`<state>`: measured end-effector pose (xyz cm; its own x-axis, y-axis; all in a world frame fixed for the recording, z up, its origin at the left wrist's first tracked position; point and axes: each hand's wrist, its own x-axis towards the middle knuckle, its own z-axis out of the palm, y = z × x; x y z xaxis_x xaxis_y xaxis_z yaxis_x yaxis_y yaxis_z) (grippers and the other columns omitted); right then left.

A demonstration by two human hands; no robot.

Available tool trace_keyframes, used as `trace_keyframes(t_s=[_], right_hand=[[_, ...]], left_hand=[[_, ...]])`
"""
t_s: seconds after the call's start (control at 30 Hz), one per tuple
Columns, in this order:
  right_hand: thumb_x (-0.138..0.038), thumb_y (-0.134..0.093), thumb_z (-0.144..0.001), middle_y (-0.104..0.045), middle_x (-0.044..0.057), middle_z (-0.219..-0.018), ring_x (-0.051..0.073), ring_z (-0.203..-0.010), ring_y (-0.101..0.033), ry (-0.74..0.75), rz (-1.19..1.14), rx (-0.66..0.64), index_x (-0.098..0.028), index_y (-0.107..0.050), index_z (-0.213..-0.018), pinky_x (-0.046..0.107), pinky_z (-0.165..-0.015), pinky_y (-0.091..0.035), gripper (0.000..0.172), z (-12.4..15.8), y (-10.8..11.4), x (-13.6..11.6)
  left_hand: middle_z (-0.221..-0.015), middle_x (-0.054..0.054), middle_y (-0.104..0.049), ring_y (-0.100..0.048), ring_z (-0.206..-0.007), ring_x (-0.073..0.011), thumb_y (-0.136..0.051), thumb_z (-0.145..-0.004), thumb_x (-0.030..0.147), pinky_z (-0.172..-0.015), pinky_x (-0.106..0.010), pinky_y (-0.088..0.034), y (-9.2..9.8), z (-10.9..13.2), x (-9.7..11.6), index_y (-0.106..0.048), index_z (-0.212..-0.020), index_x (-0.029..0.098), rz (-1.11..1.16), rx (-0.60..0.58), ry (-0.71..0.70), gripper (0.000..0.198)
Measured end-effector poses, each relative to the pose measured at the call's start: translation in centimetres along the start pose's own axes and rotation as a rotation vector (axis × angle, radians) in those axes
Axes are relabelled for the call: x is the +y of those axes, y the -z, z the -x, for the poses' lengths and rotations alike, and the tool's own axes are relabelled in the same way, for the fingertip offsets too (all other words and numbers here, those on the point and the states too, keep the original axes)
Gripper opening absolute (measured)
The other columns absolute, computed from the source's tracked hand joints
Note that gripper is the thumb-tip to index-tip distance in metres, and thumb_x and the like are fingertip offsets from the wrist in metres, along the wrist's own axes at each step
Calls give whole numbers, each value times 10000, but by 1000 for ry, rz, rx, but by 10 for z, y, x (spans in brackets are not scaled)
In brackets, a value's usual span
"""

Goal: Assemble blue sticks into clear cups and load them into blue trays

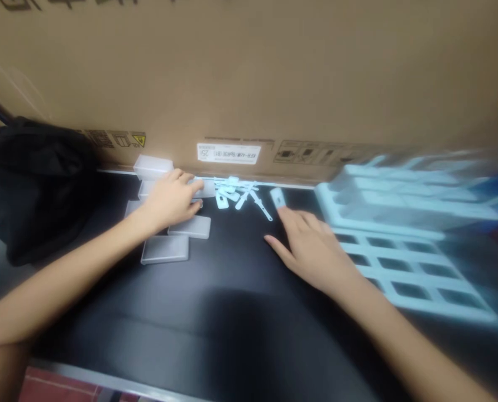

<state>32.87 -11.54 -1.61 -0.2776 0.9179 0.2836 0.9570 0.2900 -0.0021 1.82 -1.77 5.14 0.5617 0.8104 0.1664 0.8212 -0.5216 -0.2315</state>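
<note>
My left hand point(171, 198) reaches over a loose group of translucent plastic boxes at the back of the black table. Its fingers are bent and its thumb is apart from them. One translucent box point(189, 227) lies just below the hand, and another box point(165, 249) lies nearer to me. My right hand point(310, 240) is low over the table with its thumb spread away. A small pale-blue flat piece point(277, 196) is at its index fingertip. Between the hands lies a pile of pale-blue plastic strips and tags point(236, 192), touching neither hand.
A large cardboard box point(249, 84) stands upright along the back edge of the black table point(182, 324). Blurred pale-blue trays point(391, 204) are stacked at right, beside a pale-blue grid point(416, 279) with rectangular openings. A black cloth or bag point(35, 190) sits at far left.
</note>
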Motion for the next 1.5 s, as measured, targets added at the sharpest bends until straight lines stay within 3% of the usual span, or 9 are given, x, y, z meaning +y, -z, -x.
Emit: trace_keyframes(t_s=[0.3,0.43,0.6,0.73,0.87,1.0,1.17,1.3,1.5], right_hand=[[-390,-438,-1063,-654,160,-950,303,-884,-628,35,126,-36,-129,-695,-982,431,-811,-505,375,1,15,-1],[-376,-462,-1056,-626,122,-890,277,-821,-614,37,102,-29,-155,-671,-937,408,-765,-490,327,2,19,3],[-403,-470,-1071,-657,102,-924,271,-875,-634,204,-81,-121,-196,-668,-933,421,-815,-510,317,7,36,9],[-550,-490,-1070,-728,112,-1113,273,-985,-697,282,-358,-178,-231,-673,-1180,411,-831,-566,384,10,55,0],[-506,-536,-1068,-749,102,-1261,245,-1047,-751,296,-523,-71,-252,-588,-1392,358,-833,-604,415,12,65,-12],[-364,-571,-1069,-778,63,-1135,176,-806,-754,264,-488,120,-265,-606,-1377,277,-686,-582,326,13,66,-7],[-395,-647,-1032,-766,68,-1096,149,-615,-662,185,-372,367,-267,-500,-1543,283,-545,-548,547,12,64,5],[-334,-595,-1045,-762,97,-1121,170,-674,-699,231,-351,274,-224,-532,-1501,314,-622,-595,473,11,70,3],[-246,-503,-1051,-786,73,-1138,243,-958,-759,393,-510,0,-317,-620,-1451,390,-808,-620,423,11,74,-4]], left_hand=[[-1191,-134,-672,-631,-1054,-297,-685,-951,383,-940,-420,-501,-14,-5,-5,-659,-1261,211,103,16,5,356],[-1145,-115,-636,-600,-957,-256,-724,-906,400,-882,-394,-494,-8,-5,-1,-634,-1170,201,149,195,-8,343],[-1127,-102,-598,-583,-887,-212,-679,-946,453,-751,-336,-500,-2,9,40,-581,-1114,199,296,512,-224,320],[-1026,-59,-598,-595,-820,-169,-646,-1007,444,-697,-295,-517,-15,25,84,-547,-1091,210,462,583,-458,268],[-1047,-58,-616,-663,-877,-170,-628,-1042,454,-719,-284,-585,-26,33,103,-519,-1106,219,639,554,-557,267],[-1189,-111,-646,-717,-1092,-235,-644,-1031,483,-803,-331,-642,-20,35,104,-495,-1188,214,667,508,-489,345],[-1362,-171,-660,-674,-1284,-323,-671,-998,312,-1009,-471,-623,-10,40,108,-469,-1312,192,574,179,-291,392],[-1208,-119,-726,-728,-1108,-318,-677,-980,307,-904,-481,-636,-9,43,113,-477,-1276,204,639,-21,-194,372],[-1203,-85,-744,-723,-1160,-270,-754,-884,238,-937,-425,-623,-19,47,118,-460,-1219,255,1020,-35,-131,445]])
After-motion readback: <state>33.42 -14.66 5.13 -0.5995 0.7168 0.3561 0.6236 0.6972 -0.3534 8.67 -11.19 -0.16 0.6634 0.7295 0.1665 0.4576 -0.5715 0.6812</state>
